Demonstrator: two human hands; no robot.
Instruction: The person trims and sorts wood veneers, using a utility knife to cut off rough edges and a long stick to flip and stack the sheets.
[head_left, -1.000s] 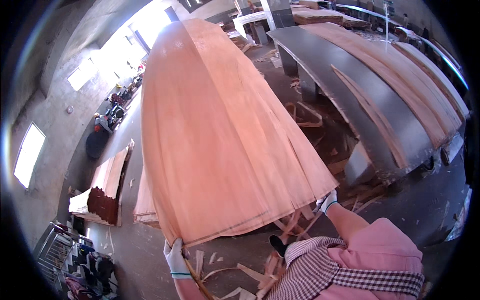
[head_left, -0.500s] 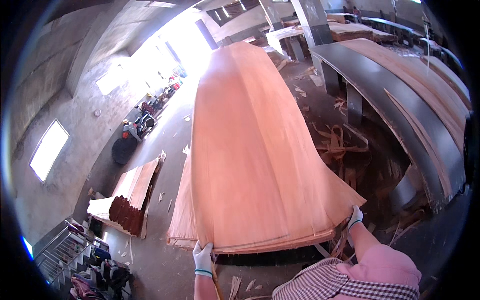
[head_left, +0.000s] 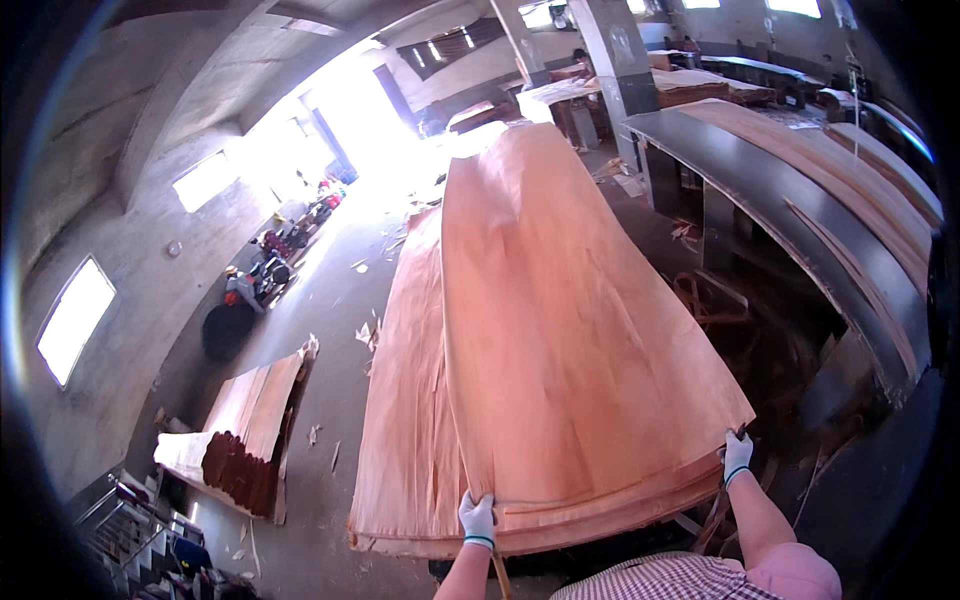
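A long, thin wood veneer sheet (head_left: 580,330) stretches away from me over a stack of veneer (head_left: 400,440). My left hand (head_left: 478,517), in a white glove with a green cuff edge, pinches the sheet's near left corner. At the near right corner my right hand (head_left: 737,453), gloved the same way, grips the sheet's edge. The sheet is bowed and wrinkled toward its far end, and it lies across the right part of the stack. Along the left, the pale, creased top of the stack shows.
A dark-topped bench (head_left: 770,195) with veneer stands at the right. On the left floor sits a low pile of veneer pieces (head_left: 245,410). A metal rack (head_left: 125,530) is at the lower left, a concrete pillar (head_left: 615,60) at the back. Wood scraps litter the floor.
Both hands have moved to the right with the veneer sheet. The sheet has shifted right and come down at its far end, baring more of the stack's left side.
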